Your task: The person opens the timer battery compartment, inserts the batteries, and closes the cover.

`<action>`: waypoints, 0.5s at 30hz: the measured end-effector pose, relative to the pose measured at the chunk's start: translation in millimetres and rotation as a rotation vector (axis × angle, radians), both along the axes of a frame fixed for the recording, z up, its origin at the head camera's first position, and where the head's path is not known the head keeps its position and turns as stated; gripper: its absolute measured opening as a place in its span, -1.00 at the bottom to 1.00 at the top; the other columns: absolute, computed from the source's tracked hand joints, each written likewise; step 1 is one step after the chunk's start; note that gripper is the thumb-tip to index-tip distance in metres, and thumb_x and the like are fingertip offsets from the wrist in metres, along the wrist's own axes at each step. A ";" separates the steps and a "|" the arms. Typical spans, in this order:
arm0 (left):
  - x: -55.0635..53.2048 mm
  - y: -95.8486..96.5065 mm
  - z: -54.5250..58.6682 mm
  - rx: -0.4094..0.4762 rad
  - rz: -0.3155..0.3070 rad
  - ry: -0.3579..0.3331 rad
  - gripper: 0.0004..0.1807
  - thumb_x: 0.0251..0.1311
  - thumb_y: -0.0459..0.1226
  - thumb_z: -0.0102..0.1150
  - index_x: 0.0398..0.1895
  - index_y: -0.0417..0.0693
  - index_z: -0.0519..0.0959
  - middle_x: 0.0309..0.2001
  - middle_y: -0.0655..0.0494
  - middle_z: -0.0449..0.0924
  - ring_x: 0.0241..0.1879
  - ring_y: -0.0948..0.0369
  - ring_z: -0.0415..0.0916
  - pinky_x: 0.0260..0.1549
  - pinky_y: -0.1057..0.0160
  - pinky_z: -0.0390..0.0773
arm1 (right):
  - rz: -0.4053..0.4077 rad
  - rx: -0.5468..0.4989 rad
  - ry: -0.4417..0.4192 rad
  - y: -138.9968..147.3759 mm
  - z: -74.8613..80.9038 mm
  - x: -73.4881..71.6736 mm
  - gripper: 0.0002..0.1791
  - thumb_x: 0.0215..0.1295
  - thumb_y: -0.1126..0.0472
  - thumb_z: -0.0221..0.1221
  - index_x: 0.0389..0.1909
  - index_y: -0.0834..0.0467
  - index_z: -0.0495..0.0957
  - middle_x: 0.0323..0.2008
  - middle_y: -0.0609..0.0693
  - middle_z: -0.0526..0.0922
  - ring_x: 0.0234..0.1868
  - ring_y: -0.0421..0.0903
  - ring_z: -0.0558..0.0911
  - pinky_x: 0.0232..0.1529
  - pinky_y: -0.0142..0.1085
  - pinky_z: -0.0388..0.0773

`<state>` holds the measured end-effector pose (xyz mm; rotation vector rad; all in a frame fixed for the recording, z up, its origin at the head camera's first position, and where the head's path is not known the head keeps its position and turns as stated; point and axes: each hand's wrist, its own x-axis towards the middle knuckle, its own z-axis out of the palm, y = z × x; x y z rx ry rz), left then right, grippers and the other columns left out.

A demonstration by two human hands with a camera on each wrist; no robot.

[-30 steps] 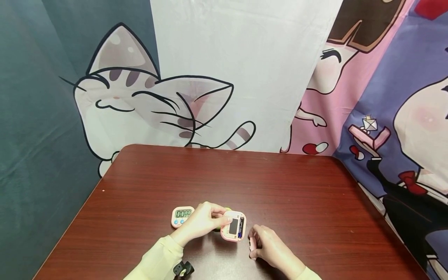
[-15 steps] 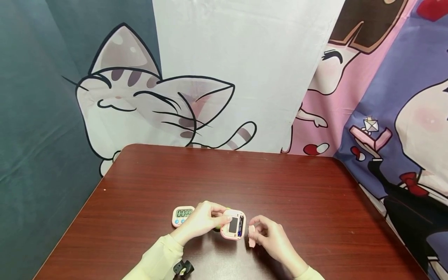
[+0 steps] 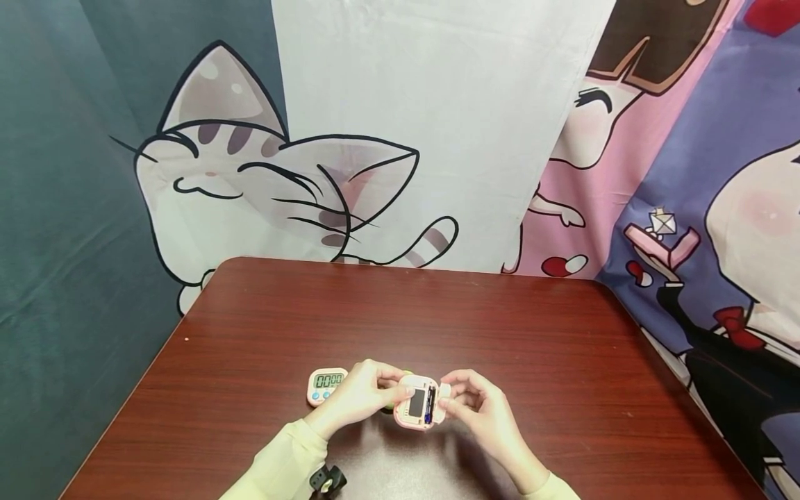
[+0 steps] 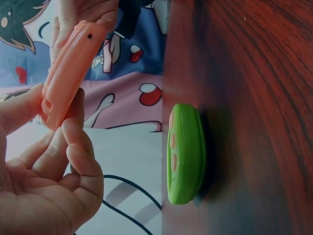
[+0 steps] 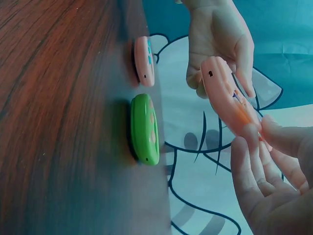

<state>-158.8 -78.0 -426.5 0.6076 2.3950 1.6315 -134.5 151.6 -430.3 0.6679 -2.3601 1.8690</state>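
Observation:
My left hand (image 3: 362, 396) pinches a pink kitchen timer (image 3: 415, 403) by its left edge, back side up. A dark magnet panel shows on that back, and a blue battery (image 3: 429, 410) lies in the uncovered slot beside it. With thumb and fingers, my right hand (image 3: 484, 413) holds a small pink battery cover (image 3: 445, 391) right at the timer's right edge, next to the slot. In the left wrist view the timer (image 4: 73, 73) is held above the table, seen edge-on. The right wrist view shows the right fingertips (image 5: 252, 134) at the timer's near end.
A green timer (image 4: 187, 154) stands on the table beneath the hands, mostly hidden in the head view. Left of it is another pink timer (image 3: 327, 382) with a lit display and blue buttons. The brown table (image 3: 400, 312) ends at a cartoon-printed cloth (image 3: 437, 139).
My right hand has risen from near the table and moved left, bringing the battery cover up to the timer's right edge. The left hand and its timer have stayed almost still.

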 end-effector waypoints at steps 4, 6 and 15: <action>0.6 0.5 1.5 0.015 -0.006 -0.006 -0.66 0.13 -0.15 0.28 -0.11 -0.20 0.66 -0.35 0.07 0.72 -0.39 0.36 0.62 -0.40 0.40 0.54 | -0.031 0.035 0.019 -5.0 2.4 0.3 -0.70 0.06 0.37 0.33 -0.15 0.27 0.55 -0.43 0.15 0.58 -0.48 -0.28 0.59 -0.45 -0.29 0.61; 0.9 0.7 2.0 0.020 -0.008 -0.006 -0.66 0.13 -0.15 0.28 -0.11 -0.19 0.66 -0.35 0.07 0.72 -0.39 0.36 0.62 -0.40 0.40 0.54 | -0.065 0.063 0.029 -7.5 3.8 0.7 -0.70 0.03 0.35 0.35 -0.17 0.22 0.58 -0.44 0.08 0.57 -0.49 -0.30 0.57 -0.47 -0.33 0.60; 2.6 0.7 2.1 -0.011 -0.007 0.006 -0.66 0.15 -0.13 0.26 -0.13 -0.21 0.66 -0.39 0.08 0.72 -0.39 0.36 0.61 -0.40 0.40 0.53 | -0.155 0.128 -0.056 -13.8 8.6 2.7 -0.60 -0.09 0.31 0.44 -0.16 0.16 0.57 -0.53 -0.08 0.55 -0.56 -0.32 0.52 -0.50 -0.40 0.50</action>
